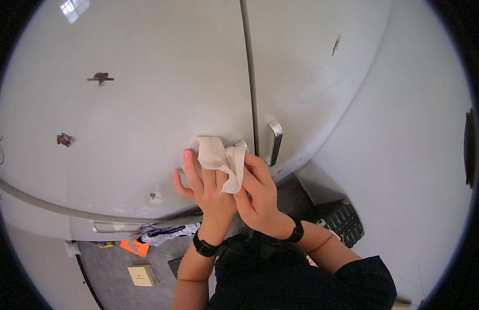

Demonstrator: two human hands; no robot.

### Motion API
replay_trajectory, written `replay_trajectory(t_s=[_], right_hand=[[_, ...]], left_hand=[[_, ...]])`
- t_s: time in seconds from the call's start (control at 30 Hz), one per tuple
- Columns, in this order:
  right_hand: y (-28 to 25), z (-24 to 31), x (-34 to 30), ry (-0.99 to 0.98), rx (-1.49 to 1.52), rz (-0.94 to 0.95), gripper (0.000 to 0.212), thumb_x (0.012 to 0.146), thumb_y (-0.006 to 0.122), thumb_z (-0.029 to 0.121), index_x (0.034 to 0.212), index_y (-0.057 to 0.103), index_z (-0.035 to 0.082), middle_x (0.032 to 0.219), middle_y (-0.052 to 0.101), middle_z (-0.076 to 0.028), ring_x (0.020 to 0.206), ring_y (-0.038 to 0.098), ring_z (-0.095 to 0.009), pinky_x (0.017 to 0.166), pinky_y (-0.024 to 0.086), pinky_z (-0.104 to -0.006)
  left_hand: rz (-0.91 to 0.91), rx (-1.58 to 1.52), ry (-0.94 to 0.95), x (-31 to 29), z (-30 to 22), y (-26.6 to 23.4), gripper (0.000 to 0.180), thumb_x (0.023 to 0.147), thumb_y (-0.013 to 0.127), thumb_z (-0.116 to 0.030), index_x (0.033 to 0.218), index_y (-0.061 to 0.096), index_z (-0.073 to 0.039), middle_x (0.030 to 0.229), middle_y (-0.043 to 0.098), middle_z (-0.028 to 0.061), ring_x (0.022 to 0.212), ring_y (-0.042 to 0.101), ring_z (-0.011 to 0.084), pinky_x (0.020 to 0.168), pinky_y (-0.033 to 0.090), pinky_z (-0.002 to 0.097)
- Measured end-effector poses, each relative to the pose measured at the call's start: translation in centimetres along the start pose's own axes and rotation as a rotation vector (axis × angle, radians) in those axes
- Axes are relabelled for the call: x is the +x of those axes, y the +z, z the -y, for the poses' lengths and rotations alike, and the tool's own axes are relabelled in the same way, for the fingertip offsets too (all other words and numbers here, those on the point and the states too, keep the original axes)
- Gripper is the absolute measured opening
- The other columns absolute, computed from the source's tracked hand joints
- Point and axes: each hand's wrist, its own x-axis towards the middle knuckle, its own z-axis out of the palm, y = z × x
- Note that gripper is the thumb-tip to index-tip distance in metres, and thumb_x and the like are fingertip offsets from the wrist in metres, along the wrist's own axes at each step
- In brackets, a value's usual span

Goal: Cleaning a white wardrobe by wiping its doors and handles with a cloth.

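Note:
A thin white wipe [211, 152] is draped over the middle fingers of my left hand [211, 194]. That hand's fingers are stretched out and spread, with the thumb or outer finger apart at the left. My right hand [260, 199] pinches the wipe's hanging edge between thumb and fingers, close beside the left hand. Both hands are in front of a glossy white cabinet door [146, 119], near its metal handle [241, 145], which the wipe partly covers. Some left fingertips are hidden under the wipe.
A second door [312, 93] with a metal handle [274, 142] adjoins at right. Brown residue patches [100, 78] mark the left door. Below are a drawer handle [115, 227], an orange packet [135, 248], a cream box [141, 275] and a black ridged case [343, 227].

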Motion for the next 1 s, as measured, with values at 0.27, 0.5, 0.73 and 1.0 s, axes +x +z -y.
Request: replay_trajectory(t_s=[0.27,0.5,0.73,1.0], right_hand=[[0.4,-0.6,-0.9,0.039,-0.024,-0.001,0.037,0.078,0.052,0.002,0.113,0.049,-0.007,0.117,0.045,-0.023,0.104,0.047,-0.037,0.089,0.039,-0.0381],[0.4,-0.9,-1.6,0.073,-0.015,0.019,0.037,0.076,0.053,0.002,0.112,0.05,-0.007,0.117,0.045,-0.023,0.105,0.047,-0.037,0.089,0.04,-0.0383],[0.3,-0.5,0.0,0.024,0.01,-0.007,0.037,0.076,0.054,0.003,0.112,0.051,-0.005,0.117,0.046,-0.022,0.104,0.048,-0.037,0.089,0.039,-0.0383],[0.6,-0.9,-0.8,0.05,0.031,0.004,0.038,0.076,0.053,0.003,0.113,0.051,-0.005,0.117,0.046,-0.022,0.104,0.048,-0.037,0.089,0.039,-0.0389]], left_hand=[[-0.011,0.203,0.034,-2.4,0.0,1.2,0.029,0.085,0.047,-0.038,0.103,0.059,-0.018,0.112,0.056,0.0002,0.123,0.037,0.0291,0.095,0.011,0.0533],[0.05,0.138,0.055,-2.4,-0.3,0.4,0.034,0.083,0.051,-0.036,0.11,0.055,-0.015,0.107,0.055,0.008,0.127,0.03,0.0338,0.092,0.015,0.0537],[-0.053,0.18,0.002,-0.7,-0.3,0.5,0.034,0.085,0.049,-0.039,0.11,0.056,-0.017,0.113,0.055,0.0024,0.123,0.035,0.0348,0.097,0.008,0.0538],[-0.051,0.212,0.023,-1.9,0.2,1.0,0.034,0.085,0.049,-0.04,0.112,0.055,-0.019,0.115,0.055,0.0027,0.124,0.034,0.0338,0.097,0.009,0.0524]])
